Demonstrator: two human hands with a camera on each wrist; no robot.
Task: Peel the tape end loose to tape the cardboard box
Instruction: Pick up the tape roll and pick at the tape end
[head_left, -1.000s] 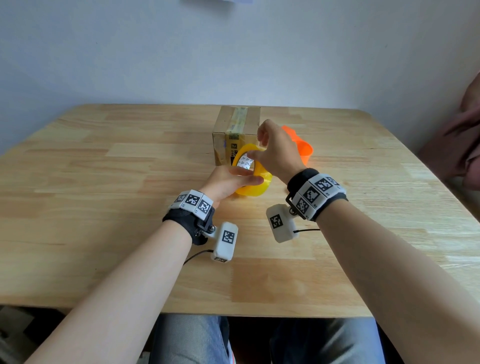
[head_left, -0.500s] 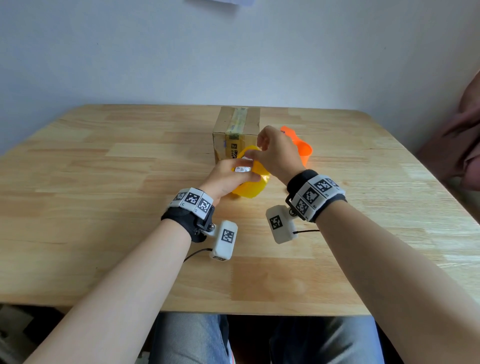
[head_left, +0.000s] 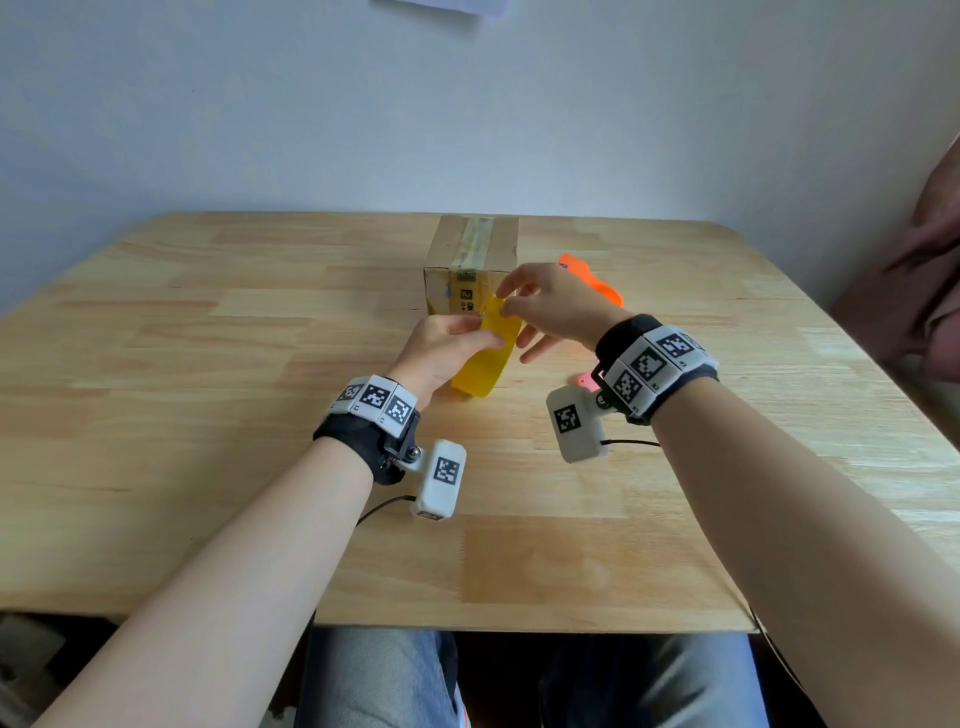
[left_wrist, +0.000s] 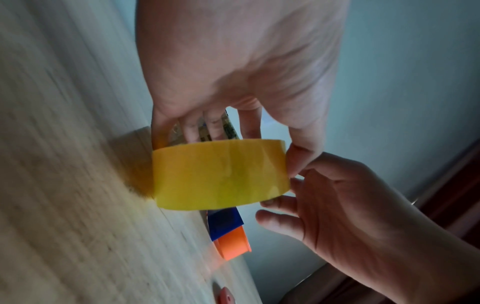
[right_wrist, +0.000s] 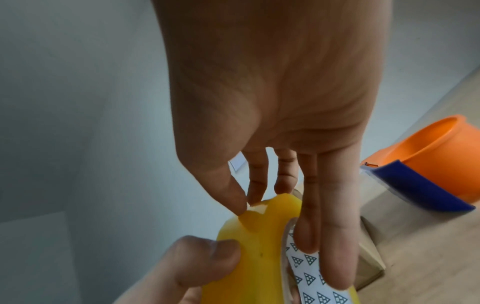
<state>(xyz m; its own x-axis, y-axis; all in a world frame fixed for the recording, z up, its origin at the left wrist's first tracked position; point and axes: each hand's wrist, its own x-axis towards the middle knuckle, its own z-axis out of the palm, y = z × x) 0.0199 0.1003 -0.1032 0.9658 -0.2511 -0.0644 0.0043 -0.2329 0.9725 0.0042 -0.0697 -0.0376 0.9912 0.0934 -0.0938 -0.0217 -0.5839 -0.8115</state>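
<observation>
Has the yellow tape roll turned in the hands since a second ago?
Yes. The yellow tape roll showed its open ring then; now it stands edge-on, its top nearer the brown cardboard box, held by the left hand.

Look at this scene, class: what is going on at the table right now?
A person sits at a wooden table working on a yellow tape roll. The left hand grips the roll, held on edge just above the table, while the right hand pinches at the tape end on the roll's top. The cardboard box stands just behind, an orange tape dispenser beside it.
</observation>
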